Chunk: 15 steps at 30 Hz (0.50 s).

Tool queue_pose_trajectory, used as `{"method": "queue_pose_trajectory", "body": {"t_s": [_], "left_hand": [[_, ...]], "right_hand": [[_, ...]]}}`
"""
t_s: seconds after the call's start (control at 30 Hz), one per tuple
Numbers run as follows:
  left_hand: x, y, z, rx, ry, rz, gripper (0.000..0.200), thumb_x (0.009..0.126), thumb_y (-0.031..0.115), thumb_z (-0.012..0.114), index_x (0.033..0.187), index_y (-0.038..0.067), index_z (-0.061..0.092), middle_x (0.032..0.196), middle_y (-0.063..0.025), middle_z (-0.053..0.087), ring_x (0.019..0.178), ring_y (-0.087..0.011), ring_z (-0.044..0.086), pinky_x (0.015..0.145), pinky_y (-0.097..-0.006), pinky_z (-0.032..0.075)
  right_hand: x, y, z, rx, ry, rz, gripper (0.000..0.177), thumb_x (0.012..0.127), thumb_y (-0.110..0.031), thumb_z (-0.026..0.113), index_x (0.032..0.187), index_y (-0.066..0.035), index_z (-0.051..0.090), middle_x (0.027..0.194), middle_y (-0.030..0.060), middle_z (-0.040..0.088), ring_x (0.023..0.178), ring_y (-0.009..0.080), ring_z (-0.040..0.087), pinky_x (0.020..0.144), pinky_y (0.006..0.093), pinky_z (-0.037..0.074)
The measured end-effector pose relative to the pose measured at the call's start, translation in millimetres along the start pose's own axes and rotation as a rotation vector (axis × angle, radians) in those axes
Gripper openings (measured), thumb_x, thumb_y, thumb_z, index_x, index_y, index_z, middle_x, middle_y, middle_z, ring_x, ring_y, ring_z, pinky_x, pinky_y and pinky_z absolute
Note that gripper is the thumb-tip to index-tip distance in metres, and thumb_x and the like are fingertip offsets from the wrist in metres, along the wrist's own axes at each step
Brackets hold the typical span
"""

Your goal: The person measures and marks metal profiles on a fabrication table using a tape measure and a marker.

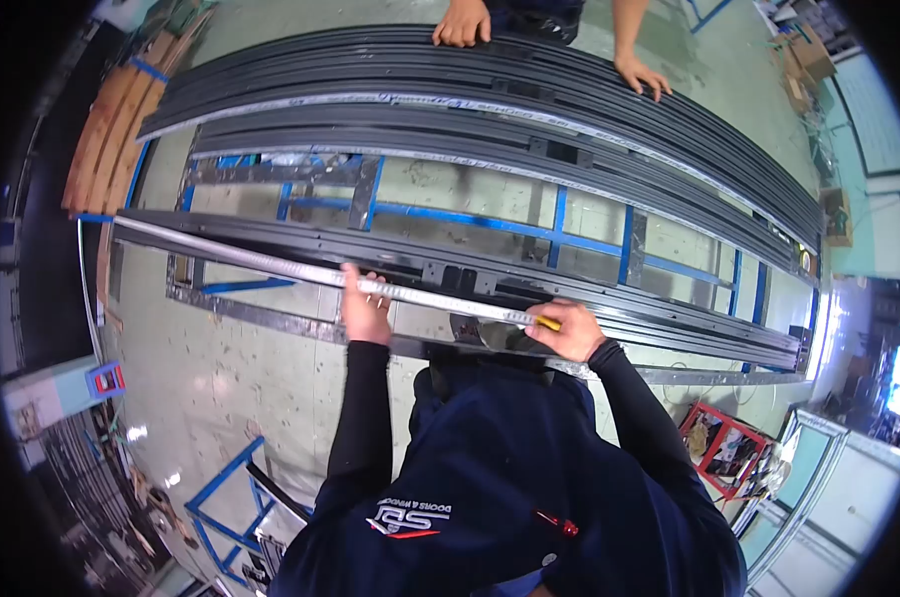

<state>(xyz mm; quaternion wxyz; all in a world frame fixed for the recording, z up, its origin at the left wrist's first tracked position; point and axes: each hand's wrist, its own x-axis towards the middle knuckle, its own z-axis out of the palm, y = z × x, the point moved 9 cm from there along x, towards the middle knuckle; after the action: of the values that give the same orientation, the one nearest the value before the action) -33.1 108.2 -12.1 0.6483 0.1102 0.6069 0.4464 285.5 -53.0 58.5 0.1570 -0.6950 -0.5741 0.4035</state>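
A long silver strip with fine marks, which looks like the blade of a tape measure (430, 298), runs along the near dark metal profile (659, 323) from its left end to my right hand. My left hand (367, 310) is closed around the strip, thumb on the far side. At the strip's right end my right hand (571, 331) pinches a small yellow part; its exact shape is mostly covered by the fingers. Dark slots and cutouts show in the profile between and beyond my hands.
Dark profiles (370, 65) with printed white film lie stacked on a blue-and-grey frame (470, 221). Across it, a co-worker's hands (463, 22) rest on the stack. Wooden boards (111, 139) stand left, a blue stand (233, 497) lower left, a red rack (725, 448) lower right.
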Motion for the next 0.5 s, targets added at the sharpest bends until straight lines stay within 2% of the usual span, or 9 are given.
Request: {"method": "queue_pose_trajectory", "body": {"t_s": [0.03, 0.07, 0.1, 0.17, 0.23, 0.3, 0.37, 0.4, 0.5], "left_hand": [[29, 3, -3, -0.189, -0.148, -0.042, 0.050, 0.097, 0.055, 0.056, 0.114, 0.007, 0.056, 0.093, -0.0076, 0.063, 0.086, -0.0211, 0.061, 0.080, -0.0366, 0.048], [42, 30, 0, -0.204, -0.362, 0.034, 0.039, 0.100, 0.045, 0.056, 0.100, 0.006, 0.056, 0.087, -0.0077, 0.065, 0.078, -0.0220, 0.064, 0.071, -0.0366, 0.051], [55, 64, -11, -0.178, -0.359, 0.205, 0.035, 0.103, 0.039, 0.051, 0.092, 0.006, 0.056, 0.079, -0.0069, 0.063, 0.070, -0.0204, 0.062, 0.066, -0.0333, 0.051], [77, 122, -58, -0.341, -0.140, 0.317, 0.027, 0.104, 0.036, 0.048, 0.099, 0.010, 0.054, 0.078, -0.0039, 0.056, 0.068, -0.0167, 0.054, 0.063, -0.0300, 0.049], [113, 165, -103, -0.306, -0.103, 0.478, 0.026, 0.107, 0.035, 0.044, 0.106, 0.011, 0.052, 0.092, -0.0025, 0.056, 0.082, -0.0160, 0.057, 0.070, -0.0302, 0.051], [139, 179, -129, -0.356, -0.091, 0.456, 0.025, 0.107, 0.033, 0.044, 0.107, 0.009, 0.052, 0.095, -0.0016, 0.056, 0.087, -0.0160, 0.059, 0.075, -0.0319, 0.052], [105, 188, -115, -0.317, 0.036, 0.504, 0.024, 0.106, 0.031, 0.045, 0.106, 0.008, 0.052, 0.092, -0.0003, 0.056, 0.083, -0.0148, 0.059, 0.074, -0.0317, 0.053], [103, 189, -113, -0.273, 0.046, 0.477, 0.023, 0.105, 0.030, 0.046, 0.107, 0.009, 0.053, 0.088, 0.0008, 0.056, 0.080, -0.0133, 0.059, 0.069, -0.0289, 0.052], [94, 176, -108, -0.232, 0.116, 0.449, 0.021, 0.105, 0.029, 0.047, 0.107, 0.009, 0.052, 0.082, 0.0017, 0.053, 0.074, -0.0119, 0.057, 0.064, -0.0268, 0.049]], "right_hand": [[-1, -1, 6, 0.061, -0.049, -0.002, 0.034, 0.087, -0.035, 0.065, 0.114, -0.015, 0.071, 0.103, 0.0127, 0.071, 0.103, 0.0327, 0.066, 0.088, 0.0414, 0.053], [0, -3, 12, 0.072, -0.056, -0.027, 0.036, 0.087, -0.035, 0.063, 0.116, -0.015, 0.070, 0.106, 0.0133, 0.071, 0.104, 0.0332, 0.066, 0.091, 0.0417, 0.052], [2, -6, 18, 0.084, -0.064, -0.053, 0.039, 0.088, -0.035, 0.061, 0.119, -0.014, 0.070, 0.109, 0.0139, 0.071, 0.105, 0.0336, 0.065, 0.093, 0.0420, 0.051], [9, -9, 24, 0.061, -0.054, -0.029, 0.051, 0.090, -0.042, 0.057, 0.134, -0.015, 0.060, 0.121, 0.0168, 0.068, 0.114, 0.0352, 0.063, 0.098, 0.0438, 0.049], [13, -15, 23, 0.049, -0.061, 0.094, 0.055, 0.091, -0.050, 0.057, 0.135, -0.016, 0.059, 0.123, 0.0171, 0.067, 0.116, 0.0360, 0.062, 0.099, 0.0434, 0.048], [17, -19, 33, -0.002, -0.091, 0.058, 0.060, 0.090, -0.059, 0.058, 0.132, -0.016, 0.061, 0.122, 0.0155, 0.068, 0.117, 0.0365, 0.061, 0.100, 0.0435, 0.048], [19, -21, 41, -0.059, -0.155, 0.031, 0.060, 0.090, -0.060, 0.058, 0.131, -0.017, 0.062, 0.125, 0.0142, 0.066, 0.124, 0.0367, 0.057, 0.104, 0.0441, 0.046], [19, -21, 44, -0.080, -0.184, 0.023, 0.058, 0.090, -0.061, 0.057, 0.131, -0.020, 0.062, 0.130, 0.0130, 0.064, 0.132, 0.0376, 0.050, 0.108, 0.0451, 0.043], [13, -12, 41, -0.097, -0.205, 0.126, 0.056, 0.090, -0.061, 0.056, 0.131, -0.022, 0.062, 0.132, 0.0124, 0.063, 0.135, 0.0379, 0.047, 0.110, 0.0461, 0.041]]}}
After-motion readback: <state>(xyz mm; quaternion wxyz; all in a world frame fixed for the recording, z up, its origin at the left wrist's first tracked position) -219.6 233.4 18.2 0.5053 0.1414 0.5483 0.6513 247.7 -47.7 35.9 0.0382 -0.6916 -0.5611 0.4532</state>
